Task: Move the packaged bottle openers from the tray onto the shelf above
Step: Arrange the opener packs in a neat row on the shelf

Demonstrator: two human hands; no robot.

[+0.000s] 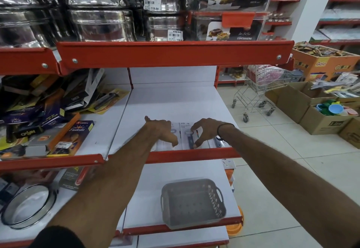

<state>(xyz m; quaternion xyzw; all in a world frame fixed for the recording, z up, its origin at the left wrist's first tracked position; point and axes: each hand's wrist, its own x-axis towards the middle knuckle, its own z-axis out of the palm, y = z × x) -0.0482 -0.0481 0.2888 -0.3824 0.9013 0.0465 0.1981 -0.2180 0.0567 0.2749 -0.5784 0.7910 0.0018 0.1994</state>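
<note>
Packaged bottle openers lie flat in a row near the front edge of the white shelf (pixel 175 103). My left hand (pixel 161 128) rests spread on the left pack (pixel 173 130), fingers pressing it down. My right hand (pixel 204 131) pinches the middle pack (pixel 187 134), thumb at its lower end and fingers at its top. A third pack (pixel 218 142) shows partly behind my right wrist. The grey plastic tray (pixel 218 195) sits on the shelf below with nothing visible inside it.
The red shelf lip (pixel 194 155) runs just below my hands. Boxed knives and tools (pixel 48 119) pile on the left shelf section. Steel tins and containers (pixel 101 23) stand above. A shopping trolley (pixel 259 91) and cardboard boxes (pixel 321 115) occupy the aisle at right.
</note>
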